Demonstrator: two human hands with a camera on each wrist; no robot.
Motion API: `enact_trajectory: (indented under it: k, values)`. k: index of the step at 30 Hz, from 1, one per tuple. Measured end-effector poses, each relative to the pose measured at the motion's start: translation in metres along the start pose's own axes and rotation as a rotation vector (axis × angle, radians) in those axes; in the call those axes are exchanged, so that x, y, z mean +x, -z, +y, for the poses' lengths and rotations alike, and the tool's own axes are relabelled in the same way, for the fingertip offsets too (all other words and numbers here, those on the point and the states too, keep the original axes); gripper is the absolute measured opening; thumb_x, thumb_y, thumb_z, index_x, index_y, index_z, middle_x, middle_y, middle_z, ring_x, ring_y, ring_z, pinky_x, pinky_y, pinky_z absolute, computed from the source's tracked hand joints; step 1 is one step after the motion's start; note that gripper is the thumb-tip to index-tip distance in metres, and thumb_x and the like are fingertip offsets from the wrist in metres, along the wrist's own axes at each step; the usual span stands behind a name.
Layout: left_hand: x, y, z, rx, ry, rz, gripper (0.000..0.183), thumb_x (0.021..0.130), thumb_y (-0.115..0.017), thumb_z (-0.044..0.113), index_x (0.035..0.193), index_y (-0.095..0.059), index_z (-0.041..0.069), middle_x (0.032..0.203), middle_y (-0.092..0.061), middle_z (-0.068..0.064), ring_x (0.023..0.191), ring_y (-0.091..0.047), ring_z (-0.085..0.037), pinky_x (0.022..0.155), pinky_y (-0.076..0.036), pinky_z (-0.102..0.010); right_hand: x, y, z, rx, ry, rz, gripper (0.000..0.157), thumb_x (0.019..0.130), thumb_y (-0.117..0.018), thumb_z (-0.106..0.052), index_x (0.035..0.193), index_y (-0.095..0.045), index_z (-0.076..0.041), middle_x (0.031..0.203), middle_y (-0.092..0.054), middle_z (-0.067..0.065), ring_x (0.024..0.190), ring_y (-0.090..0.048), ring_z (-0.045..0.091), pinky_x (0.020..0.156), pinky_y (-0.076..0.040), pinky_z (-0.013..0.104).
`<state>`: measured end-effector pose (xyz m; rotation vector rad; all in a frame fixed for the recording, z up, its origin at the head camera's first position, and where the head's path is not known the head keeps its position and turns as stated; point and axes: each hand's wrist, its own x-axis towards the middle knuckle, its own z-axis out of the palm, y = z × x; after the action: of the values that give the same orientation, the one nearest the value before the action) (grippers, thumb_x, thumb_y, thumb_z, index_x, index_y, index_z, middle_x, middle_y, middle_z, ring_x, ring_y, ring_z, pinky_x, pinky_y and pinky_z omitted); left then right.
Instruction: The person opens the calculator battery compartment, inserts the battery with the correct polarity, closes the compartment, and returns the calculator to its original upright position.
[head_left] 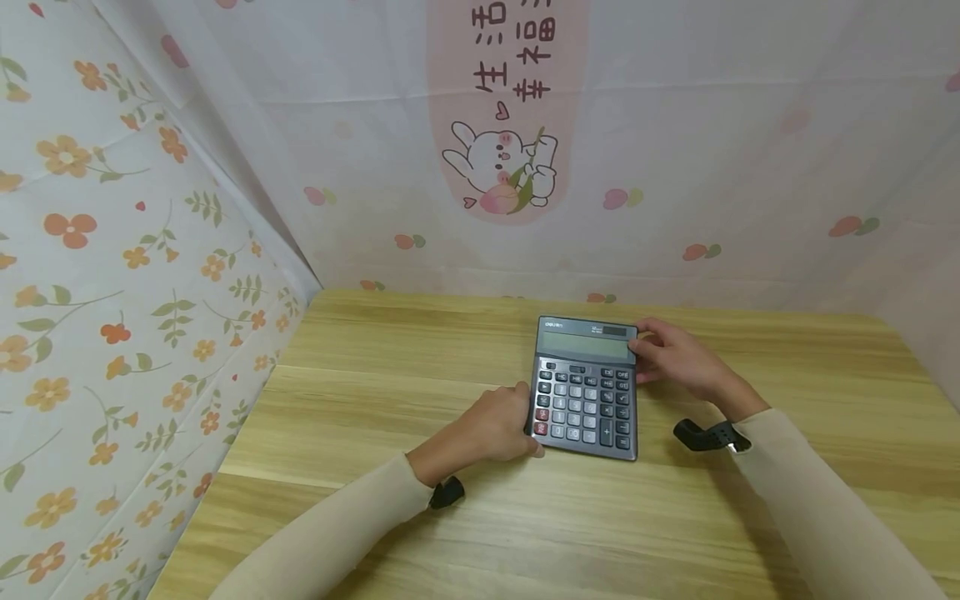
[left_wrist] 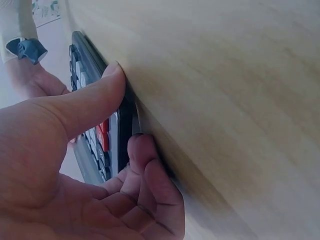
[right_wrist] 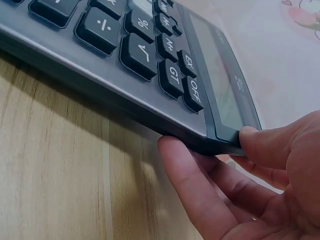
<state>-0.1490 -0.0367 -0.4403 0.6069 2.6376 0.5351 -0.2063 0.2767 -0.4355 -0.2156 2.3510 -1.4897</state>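
A dark grey desk calculator [head_left: 584, 387] faces up on the wooden table, its display at the far end and two red keys at its left side. At its near left corner, my left hand [head_left: 498, 423] grips it. In the left wrist view, the thumb [left_wrist: 97, 102] lies against the calculator's edge and the other fingers curl at its side. My right hand [head_left: 686, 362] pinches the right side beside the display. The right wrist view shows the thumb [right_wrist: 265, 145] on the display's edge, with fingers below the body. A shadow lies under that side.
The wood-grain table [head_left: 360, 350] extends around both hands. Behind it hangs a pale curtain [head_left: 360, 158] with a rabbit print, and a flowered cloth [head_left: 127, 275] covers the left side. A dark strap [head_left: 705, 435] is on the right wrist, another [head_left: 447, 493] on the left.
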Motion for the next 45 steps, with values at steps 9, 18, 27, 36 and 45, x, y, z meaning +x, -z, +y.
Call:
enact_trajectory:
  k: [9,18,27,36,45]
  values:
    - [0.002,0.003,0.000,-0.015,-0.010,-0.016,0.072,0.083,-0.100,0.036,0.127,-0.059,-0.004,0.090,-0.061,-0.003,0.077,-0.060,-0.018,0.067,-0.052,-0.031,0.006,0.000,-0.001,-0.068,-0.022,0.027,0.042,0.118,-0.047,-0.010,0.152,-0.044,0.015,0.130,-0.066,0.034,0.108,-0.076,0.037,0.084,-0.066,0.040]
    - [0.005,0.003,0.000,-0.026,-0.007,-0.029,0.074,0.083,-0.100,0.037,0.128,-0.059,-0.003,0.090,-0.061,-0.002,0.077,-0.061,-0.017,0.068,-0.052,-0.030,0.008,0.000,-0.003,-0.111,-0.013,0.037,0.039,0.117,-0.049,-0.006,0.148,-0.047,0.017,0.131,-0.062,0.037,0.105,-0.076,0.037,0.081,-0.066,0.040]
    - [0.008,0.004,0.000,-0.026,0.006,-0.037,0.072,0.081,-0.101,0.038,0.125,-0.059,-0.001,0.092,-0.061,-0.001,0.080,-0.061,-0.017,0.070,-0.053,-0.031,0.009,0.000,-0.005,-0.147,-0.022,0.052,0.044,0.116,-0.051,-0.008,0.151,-0.047,0.018,0.126,-0.066,0.034,0.100,-0.076,0.033,0.079,-0.066,0.038]
    - [0.010,0.006,-0.001,-0.027,-0.001,-0.052,0.071,0.083,-0.100,0.039,0.124,-0.059,-0.001,0.093,-0.062,-0.002,0.080,-0.061,-0.018,0.070,-0.053,-0.032,0.010,0.000,-0.005,-0.181,-0.005,0.080,0.048,0.115,-0.055,-0.007,0.153,-0.045,0.020,0.131,-0.063,0.038,0.101,-0.076,0.036,0.077,-0.066,0.037]
    - [0.011,0.008,0.001,-0.039,0.006,-0.069,0.073,0.083,-0.100,0.038,0.128,-0.060,-0.004,0.094,-0.063,-0.003,0.081,-0.063,-0.020,0.071,-0.053,-0.033,0.009,0.000,-0.005,-0.210,-0.013,0.083,0.049,0.113,-0.057,-0.006,0.154,-0.046,0.019,0.134,-0.058,0.037,0.100,-0.074,0.034,0.077,-0.066,0.037]
